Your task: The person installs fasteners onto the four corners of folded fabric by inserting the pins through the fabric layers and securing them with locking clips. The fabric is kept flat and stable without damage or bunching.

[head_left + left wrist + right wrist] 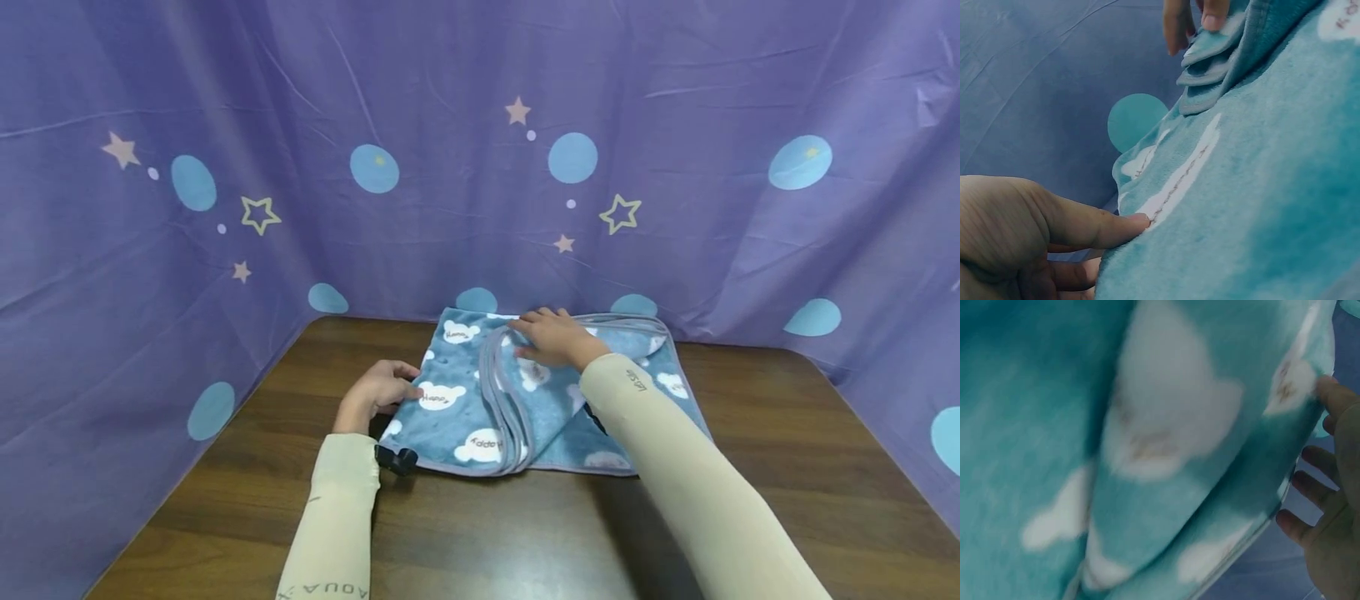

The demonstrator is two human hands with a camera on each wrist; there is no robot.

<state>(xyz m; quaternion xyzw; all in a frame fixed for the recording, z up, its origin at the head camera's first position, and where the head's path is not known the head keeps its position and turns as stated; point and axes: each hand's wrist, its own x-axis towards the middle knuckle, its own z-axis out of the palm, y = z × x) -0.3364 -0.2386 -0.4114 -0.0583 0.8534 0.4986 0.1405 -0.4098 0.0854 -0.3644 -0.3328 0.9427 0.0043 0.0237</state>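
A blue-green plush blanket [442,425] with white bear-head prints and grey-blue piping lies folded on the wooden table. My left hand [378,390] pinches its left edge; in the left wrist view the thumb [1129,226] presses on top of a white print while the other fingers sit lower, at the edge. Over the far middle part, my right hand [553,335] rests beside the curved stack of folded layers [504,400]. Its fingers [1313,487] are spread and loosely bent in the right wrist view, with one fingertip touching the fabric.
The brown table [247,492] runs around the blanket on the near side and both sides. Behind it hangs a purple curtain [450,225] with stars and blue spots, close to the blanket's far edge. A small black device [397,458] is strapped at the left wrist.
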